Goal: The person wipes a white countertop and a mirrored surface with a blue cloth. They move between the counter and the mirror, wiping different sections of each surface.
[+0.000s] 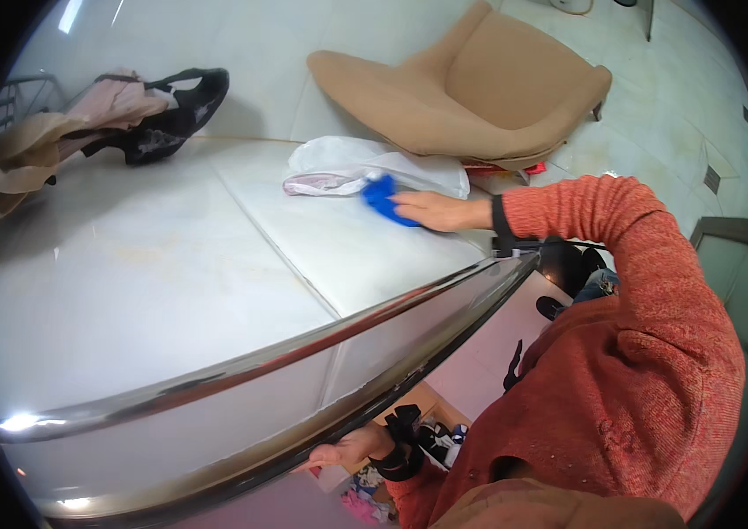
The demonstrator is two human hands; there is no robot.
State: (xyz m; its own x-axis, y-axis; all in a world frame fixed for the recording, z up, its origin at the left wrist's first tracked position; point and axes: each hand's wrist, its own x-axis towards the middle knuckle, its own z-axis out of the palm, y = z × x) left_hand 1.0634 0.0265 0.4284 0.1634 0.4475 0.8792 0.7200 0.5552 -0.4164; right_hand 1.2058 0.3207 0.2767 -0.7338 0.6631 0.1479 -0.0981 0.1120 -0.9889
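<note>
My right hand (pixel 443 210) presses a bunched blue cloth (pixel 384 198), blurred by motion, on a white glossy tiled surface (pixel 149 244). Just beyond the cloth lies a crumpled white plastic bag (pixel 380 162), with something pinkish showing at its near edge. Lower in view, my left hand (pixel 350 446) is at the dark lower edge of the platform's shiny metal trim (pixel 268 463), palm turned up and fingers loosely extended. Some of its fingers are hidden. A second polished metal rail (pixel 241 373) runs along the upper edge of the platform.
A beige upholstered chair (pixel 506 86) stands behind the bag. Pink and beige fabric (pixel 103 106) lies at the far left beside a black heeled shoe (pixel 172 122). Below the edge are a cardboard box (pixel 436 400), shoes (pixel 436 440) and pink fabric (pixel 364 506).
</note>
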